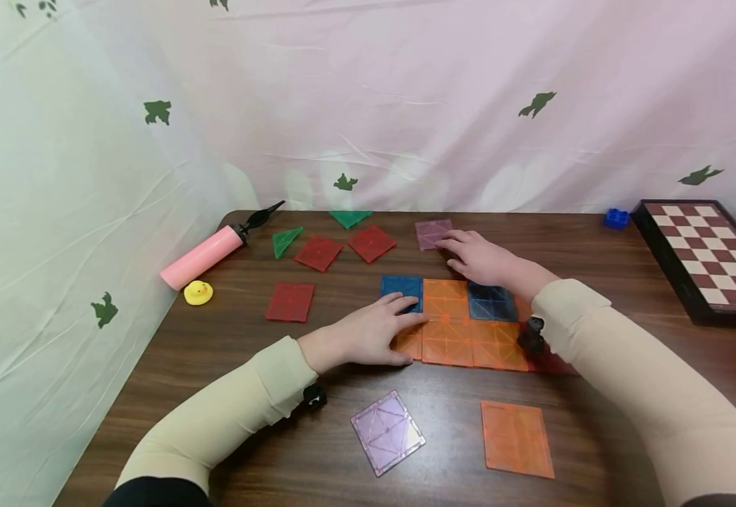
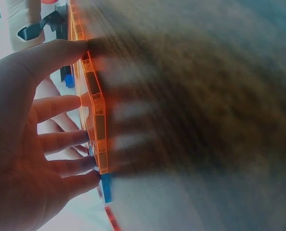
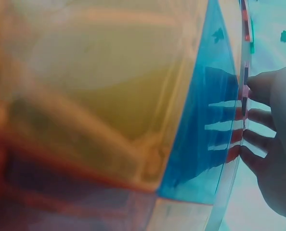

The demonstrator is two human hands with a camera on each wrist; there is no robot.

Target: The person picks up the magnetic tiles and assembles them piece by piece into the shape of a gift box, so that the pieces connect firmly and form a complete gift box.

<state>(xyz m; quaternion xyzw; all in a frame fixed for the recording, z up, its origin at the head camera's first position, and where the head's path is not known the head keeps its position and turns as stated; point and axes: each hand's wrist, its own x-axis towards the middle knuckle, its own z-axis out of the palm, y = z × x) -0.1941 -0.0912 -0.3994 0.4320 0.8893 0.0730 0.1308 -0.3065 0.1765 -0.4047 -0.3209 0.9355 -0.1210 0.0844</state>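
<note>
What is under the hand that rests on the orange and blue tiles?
The left hand lies flat over the edge of the joined orange square tiles and a blue square tile. What its palm covers cannot be seen.

You have on the table three loose red square tiles (image 1: 289, 302), two green triangle tiles (image 1: 286, 241), two purple square tiles (image 1: 387, 432), one pink pump (image 1: 201, 257) and one chessboard (image 1: 708, 258).

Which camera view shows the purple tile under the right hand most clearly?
The head view: the purple tile lies flat on the table, with the right hand touching its near edge. The right wrist view shows it only edge-on, if at all. The left wrist view does not show it.
</note>
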